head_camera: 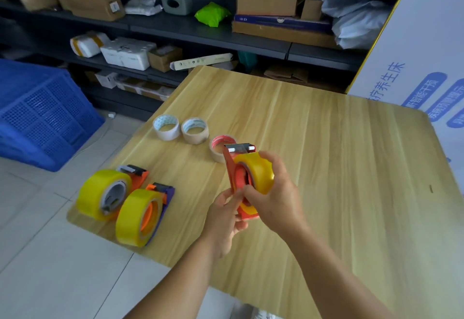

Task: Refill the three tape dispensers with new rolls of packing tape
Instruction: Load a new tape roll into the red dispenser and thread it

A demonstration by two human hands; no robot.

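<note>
Above the wooden tabletop (326, 143), the left hand (223, 220) pinches the red plastic tape dispenser (236, 168) while the right hand (273, 193) grasps its yellow tape roll (258, 170), apparently seated. Two loaded dispensers (120, 200) crowd the near-left edge; the right side lies open.

Two bare forearms come up from the near edge, and no sleeve, cuff, watch or band shows on either one. The left hand (224, 214) is ungloved, no ring showing on the fingers in sight. The right hand (272, 192) is ungloved too, knuckles and fingers plain. Nails look short and unpainted where they show. Down at the near edge, a scrap of something white, too cropped to tell.
</note>
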